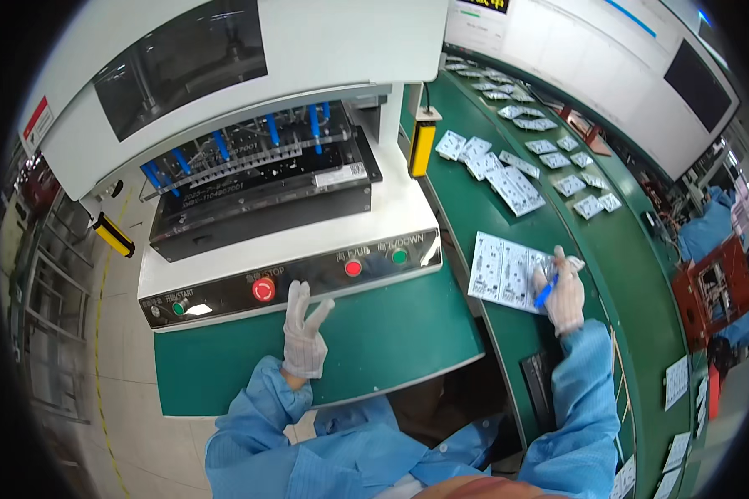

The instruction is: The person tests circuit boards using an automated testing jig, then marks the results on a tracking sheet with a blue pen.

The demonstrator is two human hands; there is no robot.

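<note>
While the machine [308, 243] stands left of the green bench [520, 345], the board [499, 274] lies on that bench. Near the machine, the left hand [305, 337] spreads its released fingers; the right hand [564, 299] (over the board's right end) grasps a blue pen [546, 295].

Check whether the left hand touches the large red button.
Apart: the head view plainly shows black panel between the left hand and the large red button.
</note>
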